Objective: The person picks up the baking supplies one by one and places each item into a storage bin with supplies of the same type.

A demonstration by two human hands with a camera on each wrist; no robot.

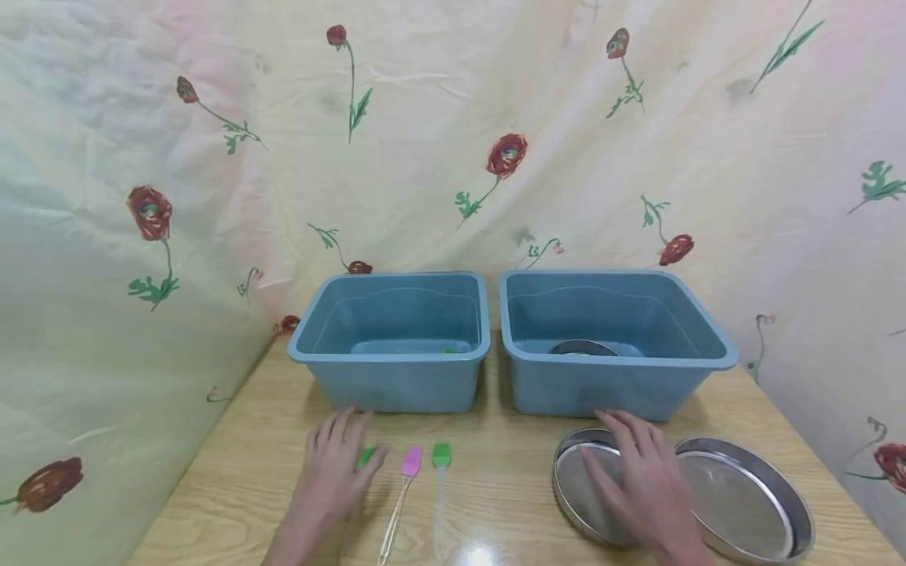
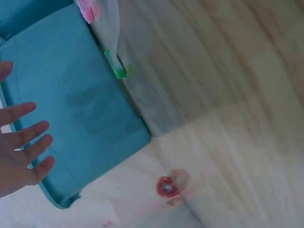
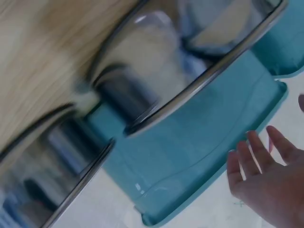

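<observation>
My left hand [image 1: 329, 475] is over the table with fingers spread, holding nothing. Beneath it, partly hidden, a green-headed silicone brush [image 1: 366, 457] shows its head. Beside it lie a pink silicone brush [image 1: 410, 464] and another green brush [image 1: 442, 456], both with clear handles. My right hand [image 1: 647, 479] hovers over a round metal sieve [image 1: 587, 495], covering part of it; its fingers are extended and grip nothing. A second sieve [image 1: 739, 503] lies to its right. In the wrist views, the left hand [image 2: 21, 147] and right hand [image 3: 268, 175] both appear with fingers apart.
Two blue tubs stand side by side behind the hands. Something green lies in the left tub [image 1: 396, 385]; a round metal rim [image 1: 583, 347] shows inside the right tub [image 1: 587, 389]. Flowered cloth [image 1: 425, 157] hangs behind and at both sides of the wooden table [image 1: 510, 472].
</observation>
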